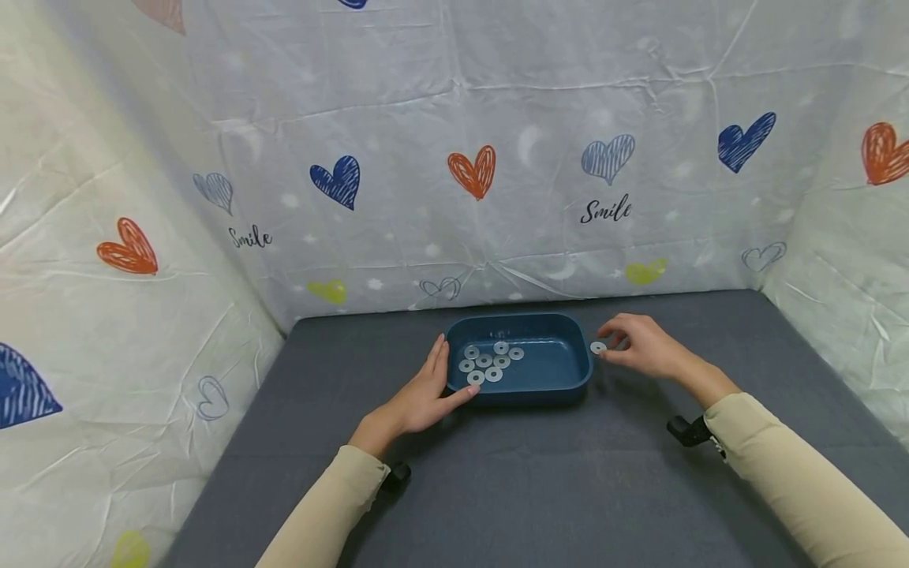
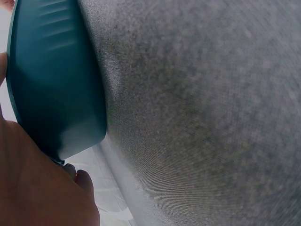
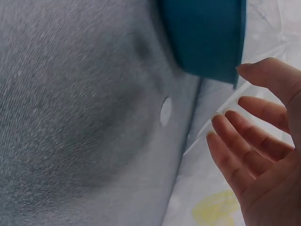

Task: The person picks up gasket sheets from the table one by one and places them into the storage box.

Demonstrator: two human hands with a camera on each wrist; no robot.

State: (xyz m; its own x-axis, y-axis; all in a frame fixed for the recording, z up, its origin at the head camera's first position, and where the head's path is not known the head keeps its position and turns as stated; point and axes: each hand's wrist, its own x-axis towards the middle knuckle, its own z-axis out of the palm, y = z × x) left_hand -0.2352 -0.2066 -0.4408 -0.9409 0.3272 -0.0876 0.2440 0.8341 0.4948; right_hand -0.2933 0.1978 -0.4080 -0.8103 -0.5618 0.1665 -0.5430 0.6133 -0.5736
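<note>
A blue rectangular tray (image 1: pixel 547 389) rests on the dark table, with several pale flat washers (image 1: pixel 493 374) lying in its left part. My left hand (image 1: pixel 424 394) touches the tray's front left corner, straight fingers along the left side and thumb at the front rim. The left wrist view shows that hand (image 2: pixel 42 183) against the tray's outer wall (image 2: pixel 51 89). Beyond the tray's right end, one more washer (image 3: pixel 165 111) lies on the cloth. Over it hovers my right hand (image 1: pixel 642 345), its loosely bent fingers (image 3: pixel 235 141) apart from the washer in the right wrist view.
A grey cloth covers the table (image 1: pixel 540 481). White fabric (image 1: pixel 398 118) printed with hearts stands close behind the tray and at both sides. A black band (image 1: pixel 692 431) sits on the right wrist.
</note>
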